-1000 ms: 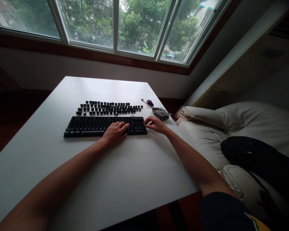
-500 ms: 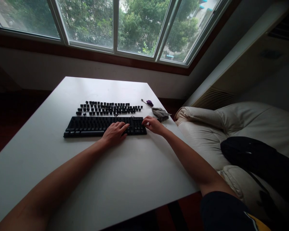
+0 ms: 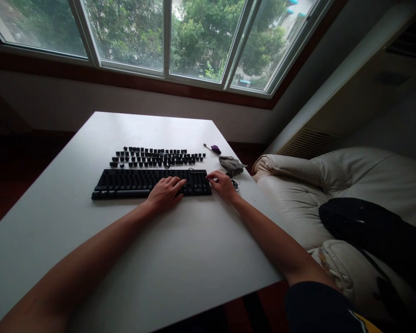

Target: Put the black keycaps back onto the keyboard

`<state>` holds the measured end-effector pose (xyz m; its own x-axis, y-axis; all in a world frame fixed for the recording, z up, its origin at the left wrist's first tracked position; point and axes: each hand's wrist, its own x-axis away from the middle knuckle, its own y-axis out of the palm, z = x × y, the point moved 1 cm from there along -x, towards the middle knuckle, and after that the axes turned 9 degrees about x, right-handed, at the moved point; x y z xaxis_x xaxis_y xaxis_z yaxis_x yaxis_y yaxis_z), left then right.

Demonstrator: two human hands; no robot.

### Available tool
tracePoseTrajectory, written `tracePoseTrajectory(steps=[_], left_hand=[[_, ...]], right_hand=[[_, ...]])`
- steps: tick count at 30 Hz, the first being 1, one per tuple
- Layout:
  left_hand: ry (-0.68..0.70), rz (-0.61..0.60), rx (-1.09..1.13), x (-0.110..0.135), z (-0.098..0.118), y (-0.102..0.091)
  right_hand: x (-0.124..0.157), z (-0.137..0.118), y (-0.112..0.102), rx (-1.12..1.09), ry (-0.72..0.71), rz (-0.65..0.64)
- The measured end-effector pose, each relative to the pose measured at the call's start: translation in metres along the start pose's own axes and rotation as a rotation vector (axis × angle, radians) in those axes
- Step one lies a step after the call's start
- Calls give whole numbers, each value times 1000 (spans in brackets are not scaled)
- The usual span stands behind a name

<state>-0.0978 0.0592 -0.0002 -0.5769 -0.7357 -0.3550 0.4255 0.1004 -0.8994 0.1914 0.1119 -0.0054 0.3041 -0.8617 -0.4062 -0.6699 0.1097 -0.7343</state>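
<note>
Black keyboard lying lengthwise from left to right on a white table, worked with two bare hands. The left hand rests palm down on the keyboard, right of its middle, its fingers extended and slightly spread, gripping nothing visible. The right hand is at the keyboard's right end, fingers bent and drawn toward the thumb; whether they hold anything cannot be told. Loose black keycaps stand in rough rows on the far side of the keyboard. Beyond the right hand lies a crumpled grey cloth; farther still, a small purple object lies beside a thin pale stick. Right of the table: a cream sofa.
</note>
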Motion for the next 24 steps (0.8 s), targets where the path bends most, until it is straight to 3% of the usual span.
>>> tracePoseTrajectory(steps=[10, 24], left_hand=[[1, 2, 5, 0, 1, -1], [-1, -2, -1, 0, 0, 1]], right_hand=[[17, -1, -1, 133, -119, 129], [19, 0, 4, 203, -183, 18]])
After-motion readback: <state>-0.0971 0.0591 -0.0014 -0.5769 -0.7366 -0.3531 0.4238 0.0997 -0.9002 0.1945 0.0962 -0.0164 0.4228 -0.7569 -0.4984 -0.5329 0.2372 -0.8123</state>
